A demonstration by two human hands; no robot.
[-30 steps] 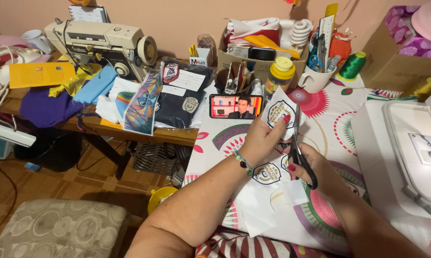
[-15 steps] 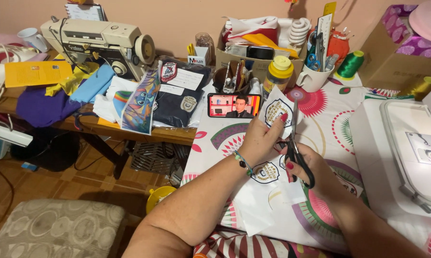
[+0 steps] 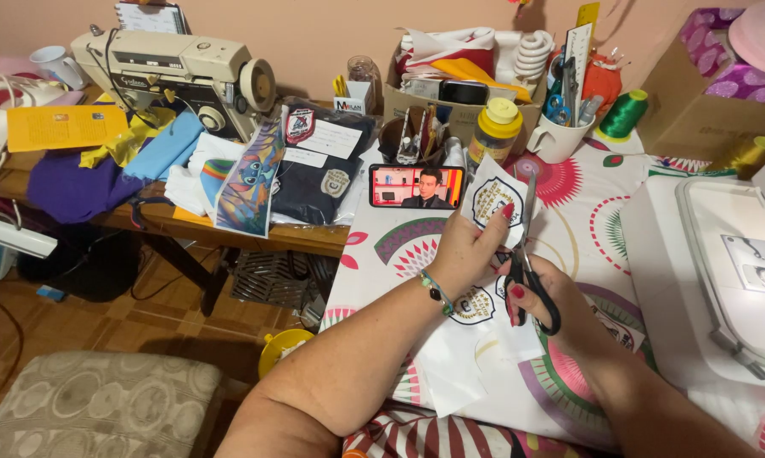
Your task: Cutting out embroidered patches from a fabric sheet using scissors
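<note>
Round crest patch (image 3: 494,197) in left hand (image 3: 467,250), scissors (image 3: 526,263) in right hand (image 3: 543,297)

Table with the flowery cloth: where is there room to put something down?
Bare cloth lies between the white mug and the white machine. More by the phone, near the table's left edge. The back row by the yellow-lidded jar is crowded.

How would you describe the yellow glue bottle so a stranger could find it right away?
Start at the table with the patterned cloth. Along its far edge, between the propped phone and the white mug of tools, stands the bottle. It alone there has a yellow cap and a dark label.
</note>
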